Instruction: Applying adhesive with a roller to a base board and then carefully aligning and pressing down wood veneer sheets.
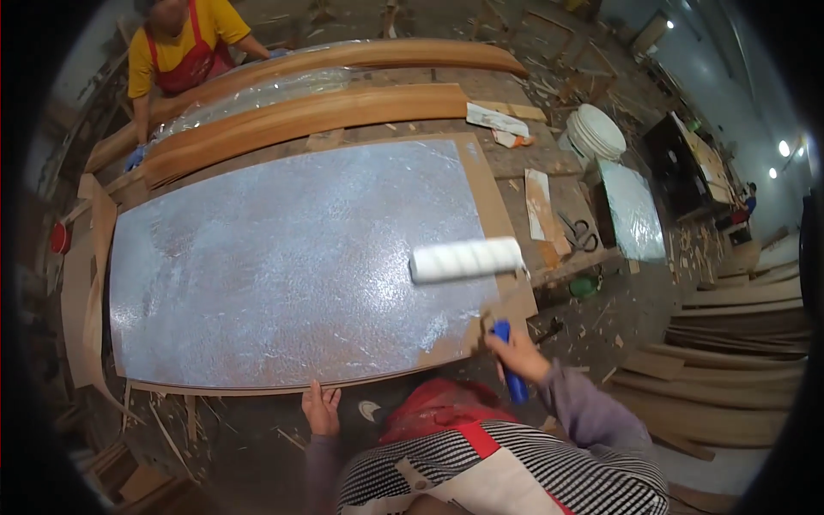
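My right hand (520, 357) is closed around the blue handle of a paint roller (468, 260). Its white sleeve lies over the right part of a large flat panel (283, 249), coated with a patchy, wet-looking whitish-blue film. At the panel's near edge rests my left hand (322, 407). Its fingers are apart and their tips touch the edge; no tool is in it. Bare brown board (493, 206) shows along the right side, beneath the coated sheet.
Across the bench, a person (184, 51) in blue gloves handles long curved wood pieces (318, 120) beside clear plastic film. Scissors (582, 233), a white-smeared strip (536, 204) and white buckets (594, 133) stand or lie to the right. Stacked curved boards (730, 369) occupy the lower right floor.
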The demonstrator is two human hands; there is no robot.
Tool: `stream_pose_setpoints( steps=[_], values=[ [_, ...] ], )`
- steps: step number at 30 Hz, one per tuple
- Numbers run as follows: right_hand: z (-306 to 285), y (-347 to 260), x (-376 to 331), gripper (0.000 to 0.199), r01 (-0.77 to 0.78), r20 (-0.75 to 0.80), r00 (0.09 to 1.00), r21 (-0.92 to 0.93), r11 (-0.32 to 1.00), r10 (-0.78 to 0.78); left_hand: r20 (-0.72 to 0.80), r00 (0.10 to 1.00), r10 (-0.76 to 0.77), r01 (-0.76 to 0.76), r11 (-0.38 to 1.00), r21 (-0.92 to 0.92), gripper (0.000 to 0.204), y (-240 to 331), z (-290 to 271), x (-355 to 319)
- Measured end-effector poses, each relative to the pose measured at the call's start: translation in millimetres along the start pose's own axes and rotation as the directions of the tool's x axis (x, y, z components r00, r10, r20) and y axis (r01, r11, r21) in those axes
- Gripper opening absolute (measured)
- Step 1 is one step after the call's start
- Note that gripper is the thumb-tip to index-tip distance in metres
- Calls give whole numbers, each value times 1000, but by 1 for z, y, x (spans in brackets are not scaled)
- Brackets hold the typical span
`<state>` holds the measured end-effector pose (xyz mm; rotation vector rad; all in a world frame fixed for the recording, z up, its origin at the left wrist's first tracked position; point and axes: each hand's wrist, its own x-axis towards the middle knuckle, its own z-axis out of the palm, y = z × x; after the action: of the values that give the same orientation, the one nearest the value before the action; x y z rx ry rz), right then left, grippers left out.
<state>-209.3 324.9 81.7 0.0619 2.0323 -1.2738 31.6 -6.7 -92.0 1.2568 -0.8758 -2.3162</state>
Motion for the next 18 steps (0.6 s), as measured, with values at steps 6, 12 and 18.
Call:
stream_pose_setpoints(
  steps=[6,12,18],
  values=[
    [-50,-106,253,27,183,-164,960,-246,952,-227,-9,1000,1,-1,1000,17,20,-5,13,-2],
    [-23,-73,221,32,195,-152,947,-427,883,-282,-31,1000,-1,0,1000,-5,23,10,29,-6],
    [-92,86,-38,36,97,-145,959,-641,762,-244,20,999,-26,27,1000,-12,23,3,6,5]
  ],
)
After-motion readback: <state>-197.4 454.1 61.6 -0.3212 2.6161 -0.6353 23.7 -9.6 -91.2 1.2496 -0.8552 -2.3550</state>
